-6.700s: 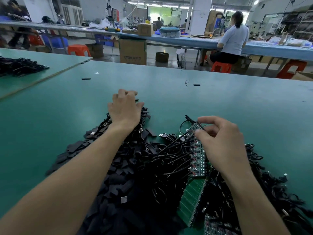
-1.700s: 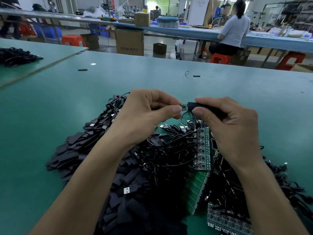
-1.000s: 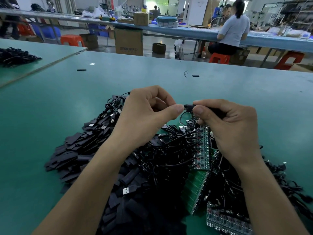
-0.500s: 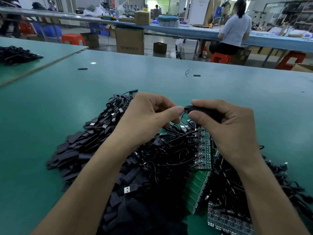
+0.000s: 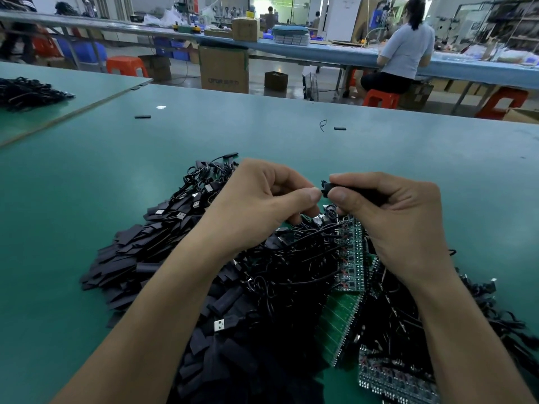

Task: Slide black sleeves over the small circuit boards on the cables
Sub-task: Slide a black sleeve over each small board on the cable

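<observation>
Head view, nearest first: what am I dealing with?

— Green boards (image 5: 345, 316) in snap-off strips at the near edge, tangled in thin black cables (image 5: 291, 258). Flat loose sleeves (image 5: 122, 258) are heaped to the left on the table (image 5: 87, 176).

— How will they handle?

— My guess is everything is very light. The sleeves look soft and squash flat, so pinch one by its edges to keep the mouth open. The boards look stiff but thin, so hold those by the edges too and keep off the parts. The cables are limp and will snag.

— And the hands?

— Both are raised above the pile, fingertips almost meeting. The right hand (image 5: 390, 220) has its thumb and forefinger clamped on a sleeve (image 5: 327, 188), with the other fingers curled around its length. The left hand (image 5: 259, 205) is curled, and its thumb and forefinger are pinched together right at that sleeve's mouth. What they're holding is hidden, probably the cable end.

— And the board inside?

— I can't see it. It may already be covered.

— Anything beyond that?

— Two stray sleeve pieces (image 5: 339, 128) lie far out on the table.
</observation>
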Motion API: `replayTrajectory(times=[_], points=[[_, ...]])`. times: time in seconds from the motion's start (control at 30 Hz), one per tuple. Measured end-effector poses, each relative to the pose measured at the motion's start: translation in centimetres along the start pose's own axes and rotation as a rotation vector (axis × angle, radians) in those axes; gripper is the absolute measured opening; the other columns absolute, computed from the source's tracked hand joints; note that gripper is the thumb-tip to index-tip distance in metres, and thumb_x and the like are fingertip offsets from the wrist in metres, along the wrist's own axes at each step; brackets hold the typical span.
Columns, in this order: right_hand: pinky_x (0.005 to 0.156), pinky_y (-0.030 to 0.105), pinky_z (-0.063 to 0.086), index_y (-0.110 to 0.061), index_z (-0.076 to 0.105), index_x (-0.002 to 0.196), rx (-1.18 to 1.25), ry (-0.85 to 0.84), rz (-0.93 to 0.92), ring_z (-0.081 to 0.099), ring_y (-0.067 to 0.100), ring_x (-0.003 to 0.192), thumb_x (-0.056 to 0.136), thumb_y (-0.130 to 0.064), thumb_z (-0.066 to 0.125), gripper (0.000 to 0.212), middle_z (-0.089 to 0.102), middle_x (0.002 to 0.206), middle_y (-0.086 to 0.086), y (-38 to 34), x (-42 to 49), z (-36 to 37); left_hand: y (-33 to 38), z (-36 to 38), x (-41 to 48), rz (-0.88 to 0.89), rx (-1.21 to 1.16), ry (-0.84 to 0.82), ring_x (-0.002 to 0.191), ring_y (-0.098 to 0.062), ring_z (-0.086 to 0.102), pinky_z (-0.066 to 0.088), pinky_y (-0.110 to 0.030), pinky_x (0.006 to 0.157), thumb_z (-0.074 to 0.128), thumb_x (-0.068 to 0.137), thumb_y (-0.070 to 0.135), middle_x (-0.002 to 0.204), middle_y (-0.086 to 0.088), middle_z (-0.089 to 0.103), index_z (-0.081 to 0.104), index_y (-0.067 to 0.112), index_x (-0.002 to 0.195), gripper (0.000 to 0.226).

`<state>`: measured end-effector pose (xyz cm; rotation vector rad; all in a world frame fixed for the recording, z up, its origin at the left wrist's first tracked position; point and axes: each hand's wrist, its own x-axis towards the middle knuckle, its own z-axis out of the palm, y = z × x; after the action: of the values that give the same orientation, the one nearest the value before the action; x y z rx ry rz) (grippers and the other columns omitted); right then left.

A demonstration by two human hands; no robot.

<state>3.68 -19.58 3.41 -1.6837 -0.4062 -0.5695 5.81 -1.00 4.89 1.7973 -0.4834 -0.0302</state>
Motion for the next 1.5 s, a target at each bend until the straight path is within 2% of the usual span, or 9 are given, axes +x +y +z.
replayTrajectory(times=[0.23, 0.4, 0.5, 0.73, 0.9, 1.1, 1.23, 1.37, 1.5], points=[[0.072, 0.016, 0.056, -0.036, 0.069, 0.11, -0.1, 0.084, 0.025, 0.073, 0.007, 0.078, 0.076, -0.029, 0.081, 0.037, 0.076, 0.086, -0.014, -0.1, -0.1, 0.2, -0.1, 0.3, 0.0, -0.002, 0.001, 0.004, 0.06, -0.003, 0.065, 0.05, -0.013, 0.058, 0.068, 0.094, 0.017, 0.077, 0.003, 0.077, 0.076, 0.011, 0.087, 0.011], [0.065, 0.015, 0.054, -0.028, 0.071, 0.1, -0.015, 0.294, 0.048, 0.073, 0.007, 0.068, 0.082, -0.018, 0.081, 0.022, 0.076, 0.079, -0.012, 0.3, 0.0, 0.7, -0.3, 0.8, 0.1, 0.013, 0.007, 0.052, 0.062, -0.006, 0.069, 0.056, -0.018, 0.063, 0.069, 0.094, 0.018, 0.076, 0.005, 0.077, 0.075, 0.013, 0.087, 0.01], [0.065, 0.013, 0.054, -0.027, 0.071, 0.103, 0.019, 0.273, 0.05, 0.074, 0.006, 0.072, 0.085, -0.017, 0.078, 0.021, 0.077, 0.082, -0.014, 0.1, -0.1, 1.1, -0.4, 0.8, 0.0, 0.039, -0.009, 0.065, 0.062, -0.007, 0.07, 0.058, -0.024, 0.066, 0.069, 0.093, 0.018, 0.077, 0.005, 0.077, 0.075, 0.013, 0.086, 0.01], [0.066, 0.014, 0.054, -0.025, 0.072, 0.105, 0.08, 0.246, 0.057, 0.074, 0.008, 0.073, 0.087, -0.014, 0.075, 0.021, 0.077, 0.086, -0.013, 0.0, -0.2, 1.2, 0.0, 1.1, -0.1, 0.047, -0.033, 0.057, 0.061, -0.007, 0.069, 0.056, -0.02, 0.062, 0.069, 0.093, 0.015, 0.076, 0.003, 0.077, 0.074, 0.013, 0.086, 0.009], [0.062, 0.016, 0.052, -0.025, 0.071, 0.102, 0.117, 0.226, 0.106, 0.074, 0.012, 0.069, 0.088, -0.013, 0.075, 0.019, 0.077, 0.079, -0.004, -0.1, -0.2, 1.2, 0.0, 0.8, 0.0, 0.036, -0.011, 0.069, 0.065, -0.009, 0.072, 0.059, -0.027, 0.07, 0.069, 0.093, 0.017, 0.077, 0.004, 0.077, 0.074, 0.014, 0.087, 0.009], [0.056, 0.019, 0.048, -0.017, 0.066, 0.095, 0.186, 0.275, 0.179, 0.068, 0.013, 0.062, 0.089, -0.003, 0.071, 0.016, 0.074, 0.072, 0.002, -0.6, 0.2, 0.0, -0.6, 0.2, 0.0, -0.033, 0.173, -0.066, 0.082, -0.012, 0.073, 0.058, -0.028, 0.079, 0.077, 0.083, 0.04, 0.084, 0.006, 0.077, 0.074, 0.024, 0.094, 0.02], [0.057, 0.022, 0.046, -0.016, 0.063, 0.093, 0.251, 0.386, 0.228, 0.064, 0.015, 0.061, 0.091, -0.001, 0.066, 0.016, 0.073, 0.071, 0.004, -1.0, 0.5, -0.9, -1.6, -0.2, 0.2, -0.133, 0.349, -0.206, 0.072, 0.004, 0.067, 0.055, -0.019, 0.071, 0.075, 0.082, 0.048, 0.083, 0.011, 0.075, 0.072, 0.031, 0.096, 0.022], [0.057, 0.022, 0.047, -0.015, 0.063, 0.096, 0.238, 0.427, 0.255, 0.066, 0.016, 0.065, 0.093, -0.003, 0.065, 0.013, 0.074, 0.076, 0.006, -1.1, 0.5, -1.1, -2.3, 0.3, 0.6, -0.112, 0.381, -0.143, 0.046, 0.005, 0.052, 0.04, -0.009, 0.048, 0.069, 0.092, 0.038, 0.067, 0.015, 0.069, 0.069, 0.036, 0.083, 0.009], [0.058, 0.019, 0.048, -0.025, 0.065, 0.107, 0.051, 0.426, 0.341, 0.07, 0.011, 0.07, 0.101, -0.022, 0.057, 0.01, 0.077, 0.083, -0.003, -0.5, 0.6, -1.6, -3.5, 0.0, 1.5, -0.064, 0.319, 0.133, 0.06, -0.018, 0.064, 0.052, -0.028, 0.058, 0.064, 0.096, 0.036, 0.077, -0.005, 0.073, 0.073, 0.025, 0.083, 0.019]])
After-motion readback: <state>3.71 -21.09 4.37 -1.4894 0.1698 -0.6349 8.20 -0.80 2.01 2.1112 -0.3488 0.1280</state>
